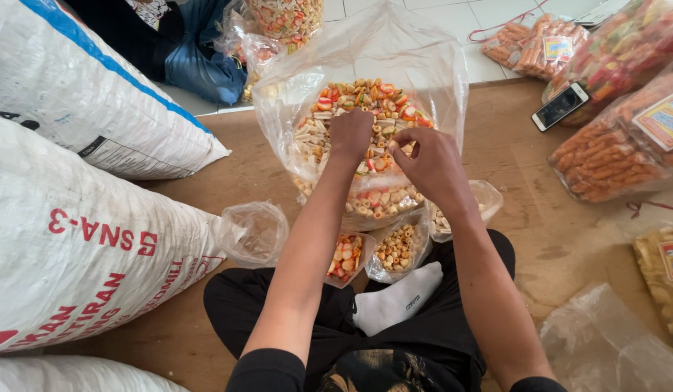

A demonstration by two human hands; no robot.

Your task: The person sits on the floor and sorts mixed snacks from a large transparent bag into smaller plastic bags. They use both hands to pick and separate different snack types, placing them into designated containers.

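A big clear plastic bag [423, 65] stands open in front of me, filled with mixed snack pieces [365, 98] in cream, orange and red. My left hand [351, 134] reaches into it with fingers curled down among the pieces. Beside it, my right hand [427, 163] is in the bag too, fingers pinched on some pieces. Below the big bag, a small clear bag of snacks [397, 250] rests against my crossed legs, with another small bag [346, 255] partly hidden behind my left forearm.
Large white woven sacks [82, 239] lie at the left. An empty small clear bag [255, 232] sits by them. Packed bags of orange stick snacks [605, 156] and a phone [560, 106] lie at the right. More clear plastic [605, 345] is at lower right.
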